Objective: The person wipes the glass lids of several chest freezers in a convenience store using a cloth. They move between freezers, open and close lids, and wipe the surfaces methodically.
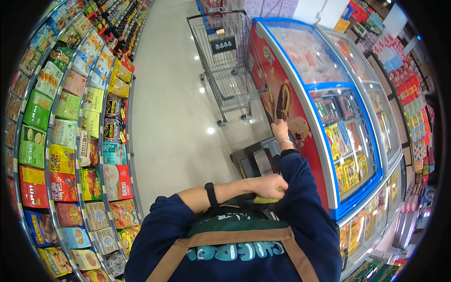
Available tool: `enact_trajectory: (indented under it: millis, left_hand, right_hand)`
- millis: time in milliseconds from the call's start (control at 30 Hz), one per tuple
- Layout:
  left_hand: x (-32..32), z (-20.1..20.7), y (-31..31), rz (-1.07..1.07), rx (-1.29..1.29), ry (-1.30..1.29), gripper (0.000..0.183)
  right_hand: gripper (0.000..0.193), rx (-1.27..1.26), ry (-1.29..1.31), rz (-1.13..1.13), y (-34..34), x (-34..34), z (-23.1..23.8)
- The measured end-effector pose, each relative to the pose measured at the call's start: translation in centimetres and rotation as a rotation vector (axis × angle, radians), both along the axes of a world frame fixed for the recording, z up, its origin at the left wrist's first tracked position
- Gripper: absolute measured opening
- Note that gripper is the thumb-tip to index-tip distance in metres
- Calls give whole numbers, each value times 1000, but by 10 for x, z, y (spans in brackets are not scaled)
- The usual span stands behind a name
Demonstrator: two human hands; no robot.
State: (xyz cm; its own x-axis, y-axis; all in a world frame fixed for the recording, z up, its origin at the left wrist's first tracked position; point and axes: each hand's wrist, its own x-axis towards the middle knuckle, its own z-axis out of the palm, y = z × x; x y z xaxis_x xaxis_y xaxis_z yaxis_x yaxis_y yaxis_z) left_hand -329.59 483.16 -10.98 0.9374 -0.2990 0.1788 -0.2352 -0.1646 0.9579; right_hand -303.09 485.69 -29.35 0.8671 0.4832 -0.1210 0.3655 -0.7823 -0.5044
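Note:
My left hand (271,186), with a black band on its wrist, is closed in front of my chest around a yellow-green cloth (266,200). Part of the cloth hangs below the fist. My right arm reaches farther forward, and the right hand (280,128), with bracelets at the wrist, is closed beside the freezer's red side panel (300,155). What its fingers hold, if anything, is hidden. Just below and left of that hand stands a dark grey stool-like object (249,157) on the floor, partly covered by my arms. I wear a green apron (225,226) with brown straps.
A wire shopping cart (225,70) stands ahead in the aisle. Blue-rimmed chest freezers (307,87) with glass lids and packaged food line the right. Shelves of bagged snacks (68,131) run along the left. Pale glossy floor tiles (169,141) lie between.

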Motion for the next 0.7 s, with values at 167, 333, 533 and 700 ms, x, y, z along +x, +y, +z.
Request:
enact_trajectory:
  millis: [167, 333, 533, 700]
  left_hand:
    - [4, 37, 66, -331, -207, -12, 22]
    - [23, 71, 126, -663, -336, -72, 30]
    - [102, 14, 271, -347, 178, -197, 24]
    - [172, -127, 414, 273, 345, 504, 36]
  right_hand:
    - [47, -126, -86, -58, 70, 24, 19]
    - [49, -140, 9, -205, 114, 87, -18]
    - [57, -66, 215, -181, 170, 164, -119]
    - [76, 119, 324, -373, 216, 189, -197]
